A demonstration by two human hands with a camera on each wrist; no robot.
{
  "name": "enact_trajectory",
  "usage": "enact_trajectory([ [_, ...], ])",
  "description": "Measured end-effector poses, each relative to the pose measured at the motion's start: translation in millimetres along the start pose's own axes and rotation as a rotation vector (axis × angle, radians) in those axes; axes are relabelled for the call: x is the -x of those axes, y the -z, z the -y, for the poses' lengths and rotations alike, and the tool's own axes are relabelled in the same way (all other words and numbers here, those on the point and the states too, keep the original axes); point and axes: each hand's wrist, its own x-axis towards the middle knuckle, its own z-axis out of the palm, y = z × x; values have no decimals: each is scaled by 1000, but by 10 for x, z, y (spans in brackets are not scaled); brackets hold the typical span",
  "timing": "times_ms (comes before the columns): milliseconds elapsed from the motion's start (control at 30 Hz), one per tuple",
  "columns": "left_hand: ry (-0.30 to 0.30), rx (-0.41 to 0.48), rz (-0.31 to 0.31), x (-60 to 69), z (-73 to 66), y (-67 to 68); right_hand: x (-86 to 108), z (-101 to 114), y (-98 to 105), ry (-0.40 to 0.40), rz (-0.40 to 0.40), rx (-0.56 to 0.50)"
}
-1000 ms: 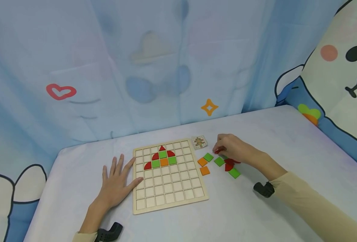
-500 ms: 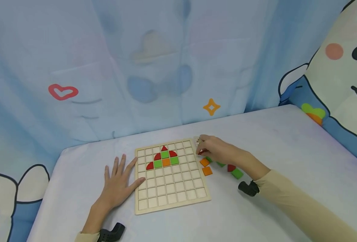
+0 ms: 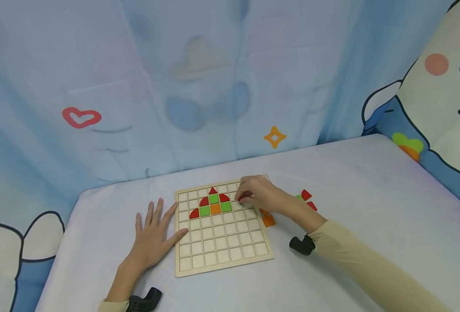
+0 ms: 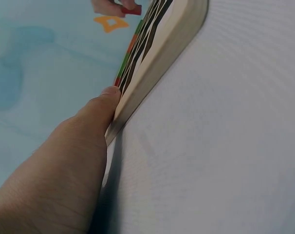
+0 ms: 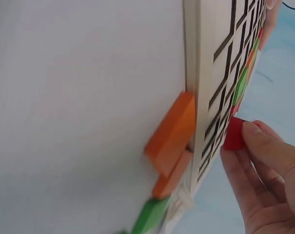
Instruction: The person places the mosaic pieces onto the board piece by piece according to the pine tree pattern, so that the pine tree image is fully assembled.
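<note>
A wooden grid board lies on the table with red, green and orange pieces set in its upper rows, topped by a red triangle. The left hand lies flat with spread fingers, its thumb and index fingertip touching the board's left edge. Over the board's upper right, the right hand pinches a red piece between thumb and fingers, just right of the green square and the red piece above it. In the head view the fingers mostly hide the held piece.
Right of the board lie orange squares and red pieces, with a green piece partly behind the right forearm. A small patterned card at the upper right corner is mostly covered. A blue curtain hangs behind the table.
The right hand has moved left from the loose pieces, past the card, to over the board, carrying a red piece. The left hand remains at the board's edge.
</note>
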Motion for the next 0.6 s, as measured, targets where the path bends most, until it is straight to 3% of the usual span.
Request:
enact_trajectory([
  [167, 6, -3, 1, 18, 5, -10, -44, -11, -94, -23, -25, -59],
  [367, 0, -3, -3, 11, 17, -22, -78, -15, -142, -21, -25, -29],
  [600, 5, -12, -3, 5, 16, -20, -95, 38, -126, -79, 2, 0],
])
